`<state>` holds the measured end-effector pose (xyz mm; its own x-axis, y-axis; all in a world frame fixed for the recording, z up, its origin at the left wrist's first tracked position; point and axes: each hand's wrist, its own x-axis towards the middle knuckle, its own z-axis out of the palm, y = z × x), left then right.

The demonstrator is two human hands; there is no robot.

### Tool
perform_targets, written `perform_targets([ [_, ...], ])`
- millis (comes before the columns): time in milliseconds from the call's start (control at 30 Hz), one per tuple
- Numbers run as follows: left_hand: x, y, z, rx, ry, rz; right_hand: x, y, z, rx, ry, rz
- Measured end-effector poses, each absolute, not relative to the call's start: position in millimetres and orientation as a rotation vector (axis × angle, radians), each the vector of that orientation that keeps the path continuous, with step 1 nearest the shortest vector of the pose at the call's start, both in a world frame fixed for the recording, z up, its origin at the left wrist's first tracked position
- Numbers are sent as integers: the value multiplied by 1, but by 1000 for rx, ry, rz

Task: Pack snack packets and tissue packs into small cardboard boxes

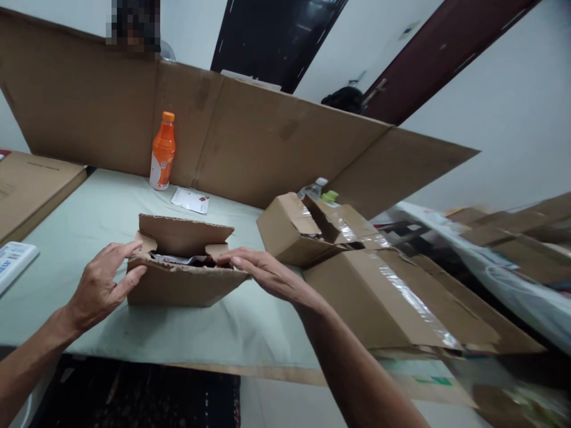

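Note:
A small cardboard box (178,288) stands on the pale green cloth with its top open. Its back flap (185,230) is raised, and crumpled plastic packaging (178,260) shows inside. At the left end, my left hand (100,282) holds the box by its front corner, thumb at the front wall and fingers at the side flap. My right hand (263,270) reaches over the right end with fingers stretched out, touching the flap there. Its fingertips dip partly inside the opening, and their undersides are hidden. Behind the box lies a white packet (190,200).
An orange drink bottle (163,151) stands before a tall cardboard screen (267,137). More cardboard boxes (370,297) crowd the right side, with a clear bottle (313,189) behind them. A flat carton (40,187) and a white device (16,261) lie at the left.

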<state>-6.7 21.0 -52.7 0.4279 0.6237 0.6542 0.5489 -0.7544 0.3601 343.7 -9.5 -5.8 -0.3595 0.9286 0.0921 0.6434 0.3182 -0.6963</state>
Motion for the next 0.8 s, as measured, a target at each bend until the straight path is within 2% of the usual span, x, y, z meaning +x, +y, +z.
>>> perform_targets([
  [200, 8, 25, -49, 2598, 1249, 1255, 332, 25, 8, -1332, -2006, 255],
  [300, 7, 24, -53, 2575, 1327, 1284, 324, 23, -1, -1250, -2342, 272],
  [433, 1, 27, -58, 2507, 1283, 1071, 325, 5, -28, -1182, -2637, 255],
  [500, -1, 32, -58, 2478, 1225, 1004, 326, 4, -35, -1239, -2675, 200],
  [800, 8, 63, -61, 2439, 1160, 1161, 322, 23, -32, -1313, -2582, 221],
])
